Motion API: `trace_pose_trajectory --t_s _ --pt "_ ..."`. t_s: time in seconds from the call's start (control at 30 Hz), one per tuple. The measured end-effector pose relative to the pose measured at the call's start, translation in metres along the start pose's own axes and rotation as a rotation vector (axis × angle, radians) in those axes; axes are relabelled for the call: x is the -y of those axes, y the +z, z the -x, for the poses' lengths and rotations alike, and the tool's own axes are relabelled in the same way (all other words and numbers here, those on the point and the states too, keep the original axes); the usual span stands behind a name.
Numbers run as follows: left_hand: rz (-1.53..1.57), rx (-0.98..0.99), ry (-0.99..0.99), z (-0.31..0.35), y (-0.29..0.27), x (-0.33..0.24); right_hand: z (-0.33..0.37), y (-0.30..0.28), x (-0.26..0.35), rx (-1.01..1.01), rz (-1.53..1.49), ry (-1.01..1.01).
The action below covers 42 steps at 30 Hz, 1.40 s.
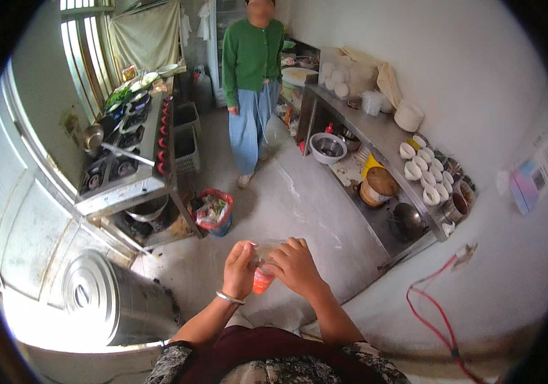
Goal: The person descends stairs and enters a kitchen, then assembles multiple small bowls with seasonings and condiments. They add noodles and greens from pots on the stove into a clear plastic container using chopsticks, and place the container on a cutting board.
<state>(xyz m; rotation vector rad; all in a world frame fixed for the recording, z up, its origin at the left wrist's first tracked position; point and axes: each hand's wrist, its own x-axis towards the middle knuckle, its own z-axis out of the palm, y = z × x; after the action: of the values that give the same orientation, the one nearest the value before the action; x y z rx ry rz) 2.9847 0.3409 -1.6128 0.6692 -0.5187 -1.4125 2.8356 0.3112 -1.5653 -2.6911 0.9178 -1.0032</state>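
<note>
In front of my body, a small clear plastic bag (pixel 267 251) is stretched between my two hands, with an orange-red part (pixel 262 281) hanging at its lower end. Whether that orange-red part is printing or contents, I cannot make out. My left hand (pixel 240 267), with a silvery bangle at the wrist, pinches one side of the bag. The fingers of my right hand (pixel 294 264) are curled over the other side. Both hands are raised above the floor, and the fingers hide much of the bag.
A lidded metal drum (pixel 95 301) stands at my near left, below a gas stove (pixel 127 173). A rubbish bin (pixel 213 211) is beside the stove. Ahead stands a person (pixel 251 77) in a green cardigan. White bowls (pixel 424 173) crowd the steel shelf at right; a red cable (pixel 430 307) hangs nearby.
</note>
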Motion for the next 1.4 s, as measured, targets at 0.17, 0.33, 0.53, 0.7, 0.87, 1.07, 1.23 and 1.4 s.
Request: trace_pose_trajectory --t_s 0.17,0.33,0.53,0.7,0.87,1.07,1.23,1.4 --pt "-0.018 0.010 0.057 -0.137 0.010 -0.006 -0.061 0.001 -0.095 -0.020 0.094 0.013" --pt "0.073 0.147 -0.007 -0.282 0.022 -0.010 -0.124 0.008 -0.196 -0.018 0.165 0.099" --pt "0.048 0.286 -0.133 -0.429 0.081 0.002 -0.186 -0.020 -0.302 -0.117 0.295 0.253" --pt "0.059 0.414 -0.203 -0.546 0.144 0.030 -0.221 -0.051 -0.406 -0.195 0.388 0.314" --pt "0.174 0.537 -0.173 -0.653 0.213 0.076 -0.241 -0.086 -0.520 -0.266 0.403 0.305" --pt "0.226 0.542 -0.118 -0.780 0.315 0.127 -0.283 -0.144 -0.658 -0.309 0.367 0.283" --pt "0.278 0.561 -0.163 -0.891 0.371 0.166 -0.326 -0.172 -0.766 -0.324 0.452 0.287" --pt "0.174 0.504 -0.129 -0.984 0.390 0.218 -0.356 -0.177 -0.851 -0.340 0.490 0.341"
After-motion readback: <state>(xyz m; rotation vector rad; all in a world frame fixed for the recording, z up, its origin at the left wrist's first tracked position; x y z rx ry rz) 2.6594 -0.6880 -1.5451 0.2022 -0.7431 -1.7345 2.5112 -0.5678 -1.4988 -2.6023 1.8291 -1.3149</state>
